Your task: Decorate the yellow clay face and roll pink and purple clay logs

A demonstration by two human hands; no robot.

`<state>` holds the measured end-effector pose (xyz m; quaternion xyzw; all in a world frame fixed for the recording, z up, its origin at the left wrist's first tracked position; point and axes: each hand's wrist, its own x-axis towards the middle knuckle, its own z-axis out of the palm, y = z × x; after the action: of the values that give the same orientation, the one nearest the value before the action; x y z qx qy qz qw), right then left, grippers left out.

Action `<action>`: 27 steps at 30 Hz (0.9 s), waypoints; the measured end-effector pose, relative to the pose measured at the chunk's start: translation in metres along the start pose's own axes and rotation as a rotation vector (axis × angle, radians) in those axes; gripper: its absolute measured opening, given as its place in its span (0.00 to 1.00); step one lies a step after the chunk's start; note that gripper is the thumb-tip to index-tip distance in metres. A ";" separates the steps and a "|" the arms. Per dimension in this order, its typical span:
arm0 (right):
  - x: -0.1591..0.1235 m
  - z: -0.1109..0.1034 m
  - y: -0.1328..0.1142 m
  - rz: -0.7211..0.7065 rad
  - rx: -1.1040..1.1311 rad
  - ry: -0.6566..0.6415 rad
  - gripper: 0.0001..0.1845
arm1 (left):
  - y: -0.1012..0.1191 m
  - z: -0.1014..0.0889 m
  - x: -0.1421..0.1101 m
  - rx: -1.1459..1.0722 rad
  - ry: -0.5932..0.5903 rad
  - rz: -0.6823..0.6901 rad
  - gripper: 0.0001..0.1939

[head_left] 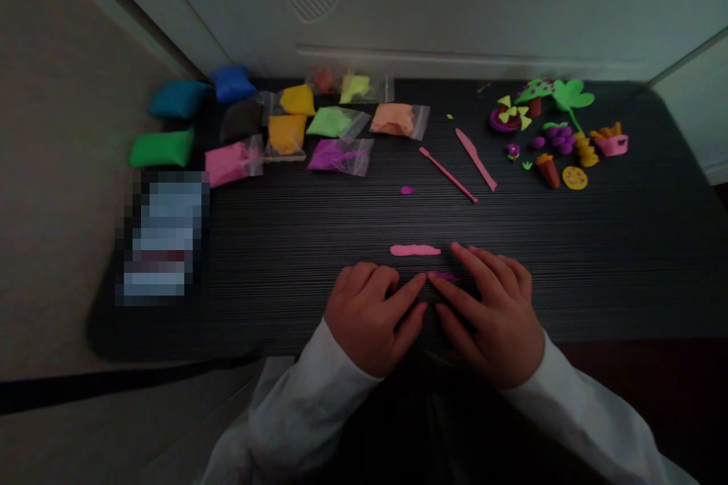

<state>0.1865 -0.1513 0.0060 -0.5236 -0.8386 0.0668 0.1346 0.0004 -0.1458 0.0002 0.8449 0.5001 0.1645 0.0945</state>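
Note:
A thin purple strip of modelling clay point(445, 276) lies flat on the dark table, partly covered by fingers. My left hand point(375, 311) touches its left end with an outstretched index fingertip; the thumb is apart and the other fingers are curled loosely. My right hand point(494, 311) rests with fingers spread, its index finger pressing on the purple strip. Just beyond the hands is a flattened pink clay strip point(415, 250) with wavy edges. Farther off sits a small purple clay drop point(407, 190).
A pink clay knife point(476, 159) and a thin pink stick tool point(448, 175) lie behind the strips. Bags of coloured clay point(287, 134) fill the back left, near a blurred phone-like object point(164, 235). Small finished clay figures point(560, 138) stand at the back right, before a white panel point(455, 7).

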 end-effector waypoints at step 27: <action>0.001 -0.001 0.004 0.051 0.039 0.026 0.16 | 0.009 0.004 0.005 -0.016 -0.032 -0.007 0.21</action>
<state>0.1896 -0.1486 0.0064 -0.5429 -0.8217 0.0796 0.1539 0.0117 -0.1462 -0.0002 0.8450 0.5001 0.1547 0.1095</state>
